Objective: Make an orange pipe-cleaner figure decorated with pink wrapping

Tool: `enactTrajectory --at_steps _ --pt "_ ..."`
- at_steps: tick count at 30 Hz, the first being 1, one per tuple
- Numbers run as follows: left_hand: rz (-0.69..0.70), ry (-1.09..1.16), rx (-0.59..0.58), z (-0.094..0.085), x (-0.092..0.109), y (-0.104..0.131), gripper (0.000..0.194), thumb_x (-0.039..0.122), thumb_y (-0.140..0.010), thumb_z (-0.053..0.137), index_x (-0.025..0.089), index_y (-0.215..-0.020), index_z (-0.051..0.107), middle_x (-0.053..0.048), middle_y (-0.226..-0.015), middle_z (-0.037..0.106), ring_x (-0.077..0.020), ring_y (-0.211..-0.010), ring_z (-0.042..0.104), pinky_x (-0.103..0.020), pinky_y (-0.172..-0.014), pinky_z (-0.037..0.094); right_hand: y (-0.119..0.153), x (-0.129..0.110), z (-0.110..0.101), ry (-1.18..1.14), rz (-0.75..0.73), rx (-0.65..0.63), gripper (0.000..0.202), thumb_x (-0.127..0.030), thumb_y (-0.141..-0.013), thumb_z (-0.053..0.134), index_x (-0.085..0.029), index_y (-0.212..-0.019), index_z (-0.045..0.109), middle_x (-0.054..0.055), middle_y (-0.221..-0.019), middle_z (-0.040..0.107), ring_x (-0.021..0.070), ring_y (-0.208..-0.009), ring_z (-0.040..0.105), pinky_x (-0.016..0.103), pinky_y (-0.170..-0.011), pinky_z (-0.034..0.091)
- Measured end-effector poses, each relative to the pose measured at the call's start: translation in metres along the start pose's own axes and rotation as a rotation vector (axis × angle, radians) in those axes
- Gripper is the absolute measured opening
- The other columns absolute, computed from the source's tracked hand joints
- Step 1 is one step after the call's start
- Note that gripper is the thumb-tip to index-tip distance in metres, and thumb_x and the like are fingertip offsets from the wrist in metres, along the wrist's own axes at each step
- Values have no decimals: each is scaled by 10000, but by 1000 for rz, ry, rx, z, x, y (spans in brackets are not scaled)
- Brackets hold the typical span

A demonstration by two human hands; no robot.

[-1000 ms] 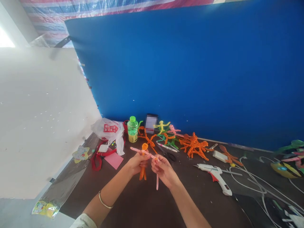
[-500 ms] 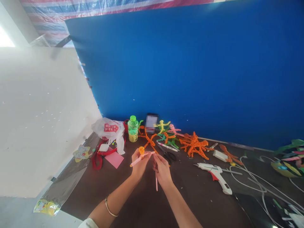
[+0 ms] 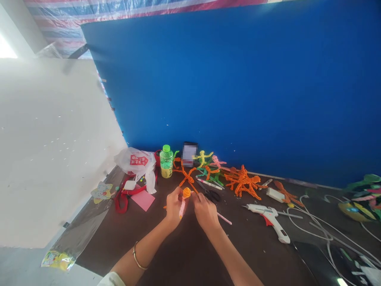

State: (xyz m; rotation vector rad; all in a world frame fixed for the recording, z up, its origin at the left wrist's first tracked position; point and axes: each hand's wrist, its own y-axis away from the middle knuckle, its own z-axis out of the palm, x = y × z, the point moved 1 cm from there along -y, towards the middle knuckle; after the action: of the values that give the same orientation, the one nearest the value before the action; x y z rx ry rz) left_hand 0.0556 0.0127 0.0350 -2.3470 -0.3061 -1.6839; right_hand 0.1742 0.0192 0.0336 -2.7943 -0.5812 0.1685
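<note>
My left hand (image 3: 174,206) is closed around a pipe-cleaner figure (image 3: 186,193) with a round orange coil for a head and a pink wrapped limb that points down toward me. Close beside it, my right hand (image 3: 205,212) pinches a pink pipe cleaner (image 3: 224,218), whose loose end sticks out to the right behind the wrist. The stretch between the two hands is mostly covered by fingers. Just beyond the right hand lie black-handled scissors (image 3: 213,195) and a white marker (image 3: 210,184).
Orange pipe-cleaner figures (image 3: 244,182) and a yellow one (image 3: 203,159) lie at the back. A green-capped bottle (image 3: 166,163), plastic bag (image 3: 133,161) and pink paper (image 3: 144,198) are to the left. To the right are a glue gun (image 3: 269,218) and white cables (image 3: 315,230).
The figure has turned, so its pink limb swings from pointing left to pointing down toward me. My right hand has rolled over, and the pipe cleaner's loose end moved from below it to its right.
</note>
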Motion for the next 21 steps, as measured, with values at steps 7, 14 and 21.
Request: enactTrajectory --at_steps 7,14,21 --pt "178 -142 -123 -13 10 -15 232 322 -680 525 186 -580 366 57 -513 341 -80 -493 280 -223 -474 192 -8 11 -8 63 -267 30 285 10 -777 368 -107 -866 613 164 -1022 585 168 -704 598 268 -580 457" --pt "80 -170 -253 -22 15 -29 145 204 -585 559 170 -541 425 58 -499 405 -74 -495 333 -214 -456 197 -1 13 -8 -37 -455 -128 281 20 -746 379 -109 -916 562 89 -807 603 163 -687 582 255 -587 428" --pt "-53 -25 -543 -35 26 -38 141 180 -516 618 157 -530 480 32 -552 532 -97 -536 463 -213 -488 312 3 10 -12 -411 -170 -184 182 -163 -858 366 -178 -794 536 19 -726 623 132 -661 582 227 -585 392"
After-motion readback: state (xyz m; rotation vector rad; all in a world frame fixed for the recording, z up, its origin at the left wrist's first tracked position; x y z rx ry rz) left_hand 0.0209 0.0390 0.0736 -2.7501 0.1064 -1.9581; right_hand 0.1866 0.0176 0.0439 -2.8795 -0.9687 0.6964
